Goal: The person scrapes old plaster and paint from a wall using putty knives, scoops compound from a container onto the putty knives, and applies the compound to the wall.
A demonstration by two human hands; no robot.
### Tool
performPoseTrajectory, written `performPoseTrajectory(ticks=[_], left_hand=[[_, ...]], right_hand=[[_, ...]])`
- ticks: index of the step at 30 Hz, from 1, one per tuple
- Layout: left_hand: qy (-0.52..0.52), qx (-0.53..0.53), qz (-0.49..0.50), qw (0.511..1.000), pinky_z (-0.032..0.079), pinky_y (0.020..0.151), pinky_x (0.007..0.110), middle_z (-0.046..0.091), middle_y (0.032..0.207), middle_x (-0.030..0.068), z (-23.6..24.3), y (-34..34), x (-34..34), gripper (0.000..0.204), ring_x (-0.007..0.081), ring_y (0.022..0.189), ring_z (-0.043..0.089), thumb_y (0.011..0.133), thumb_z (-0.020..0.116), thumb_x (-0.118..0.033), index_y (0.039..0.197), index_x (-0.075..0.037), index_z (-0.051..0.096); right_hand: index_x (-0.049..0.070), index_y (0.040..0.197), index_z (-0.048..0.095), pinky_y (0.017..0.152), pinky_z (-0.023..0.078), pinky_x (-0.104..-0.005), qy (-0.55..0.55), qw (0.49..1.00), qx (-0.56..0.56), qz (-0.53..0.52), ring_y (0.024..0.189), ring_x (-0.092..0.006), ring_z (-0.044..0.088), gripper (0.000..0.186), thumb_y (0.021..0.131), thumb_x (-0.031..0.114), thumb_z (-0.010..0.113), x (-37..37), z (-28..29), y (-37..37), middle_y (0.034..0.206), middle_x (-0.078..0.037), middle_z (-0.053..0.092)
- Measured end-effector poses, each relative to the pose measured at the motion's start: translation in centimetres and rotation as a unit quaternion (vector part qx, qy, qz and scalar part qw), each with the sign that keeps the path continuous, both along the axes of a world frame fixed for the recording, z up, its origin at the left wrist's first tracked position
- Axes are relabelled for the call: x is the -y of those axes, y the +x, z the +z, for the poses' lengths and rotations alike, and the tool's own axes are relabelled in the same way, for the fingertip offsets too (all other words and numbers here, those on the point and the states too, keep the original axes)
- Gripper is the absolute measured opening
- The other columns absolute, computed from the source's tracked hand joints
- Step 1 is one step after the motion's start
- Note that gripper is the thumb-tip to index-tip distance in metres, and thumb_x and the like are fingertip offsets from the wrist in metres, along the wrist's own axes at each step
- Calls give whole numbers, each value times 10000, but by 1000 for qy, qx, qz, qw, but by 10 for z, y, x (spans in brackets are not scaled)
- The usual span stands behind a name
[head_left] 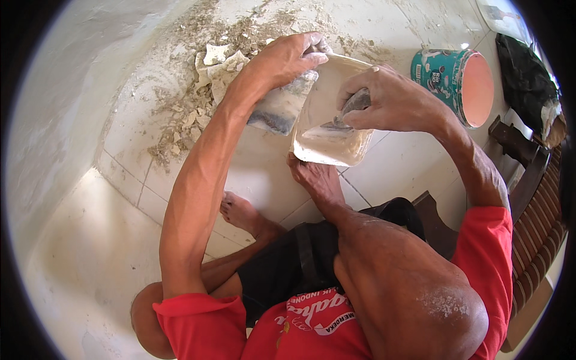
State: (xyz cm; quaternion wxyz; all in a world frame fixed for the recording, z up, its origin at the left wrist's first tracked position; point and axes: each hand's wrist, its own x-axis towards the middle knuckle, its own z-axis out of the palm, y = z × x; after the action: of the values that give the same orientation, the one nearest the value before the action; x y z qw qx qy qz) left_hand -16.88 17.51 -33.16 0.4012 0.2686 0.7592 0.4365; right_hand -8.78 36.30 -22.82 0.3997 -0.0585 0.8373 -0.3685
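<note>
A white rectangular tub [333, 157], smeared inside with pale wet plaster, stands tilted in front of me by my foot. My left hand [303, 54] is closed at its far left corner, fingers curled by the rim. Below that hand is a flat grey plate [281, 103] smeared with plaster; whether the hand grips it too, I cannot tell. Over the tub's right side, my right hand [390, 99] is closed around the dark rounded handle of a trowel [358, 102]. Its blade reaches down into the tub, partly hidden by plaster and fingers.
Broken plaster chunks [216, 63] and crumbs litter the tiled floor at the far left, near a pale wall [54, 90]. A teal bucket [441, 78] lies on its side at the right. Beyond are a black bag [525, 78] and a striped wooden seat [537, 234].
</note>
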Motion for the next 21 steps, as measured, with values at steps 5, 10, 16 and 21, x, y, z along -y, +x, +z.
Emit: performPoseTrajectory(ticks=[5,10,16,21], left_hand=[[-10,-34,4,999,478,802,380,663,907,131,2,2,-3,338,224,839,613,932,589,-346,1086,-47,625],[9,-44,-10,999,482,806,387,666,929,145,-1,1,-3,326,238,846,617,940,589,-326,1094,-41,624],[11,-60,1,998,490,806,394,673,929,160,-10,4,-6,324,246,854,623,945,598,-298,1090,-9,617],[-12,-48,-17,999,493,789,382,667,907,151,-3,5,-11,310,237,835,618,941,605,-279,1074,1,609]], right_hand=[[-11,922,697,732,538,-335,24,999,-13,24,750,-229,678,278,734,194,700,0,-13,1,835,-148,696],[-12,931,701,735,538,-329,17,1000,0,6,757,-215,677,295,732,205,705,-11,-25,-2,842,-146,700],[-29,945,706,739,533,-327,28,999,20,-1,764,-206,665,322,735,215,706,-12,-34,5,841,-136,700],[-26,927,714,695,525,-298,-60,992,97,-52,745,-170,646,296,745,206,692,-18,-39,9,813,-101,696]])
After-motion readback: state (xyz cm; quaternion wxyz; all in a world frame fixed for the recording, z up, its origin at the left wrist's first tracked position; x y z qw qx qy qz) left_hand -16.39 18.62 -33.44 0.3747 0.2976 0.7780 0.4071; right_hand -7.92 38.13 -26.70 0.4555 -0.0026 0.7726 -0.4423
